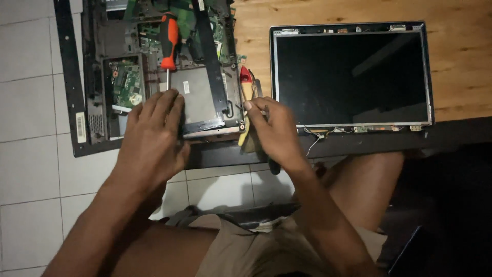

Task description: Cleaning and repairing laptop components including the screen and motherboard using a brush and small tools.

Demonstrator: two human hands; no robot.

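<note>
Head view, dim light; your left hand [154, 138] lies flat, fingers [165, 105] spread loose over grey drive bay [202, 100] in opened laptop base [97, 77], gripping nothing; palm hides bay's near-left corner; your right hand [274, 131] curled at bay's right edge, fingertips touching it; whether it grips yellow tool [246, 120] beneath, cannot tell; red screwdriver [168, 38] lies on base just above left fingertips; detached screen panel [352, 77] on wooden worktop [461, 66], right of hand; top of base cut off.

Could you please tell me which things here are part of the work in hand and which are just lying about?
In use: left hand, right hand, grey drive unit, opened laptop base.

Lying about: orange-handled screwdriver, detached screen panel, yellow tool.
</note>
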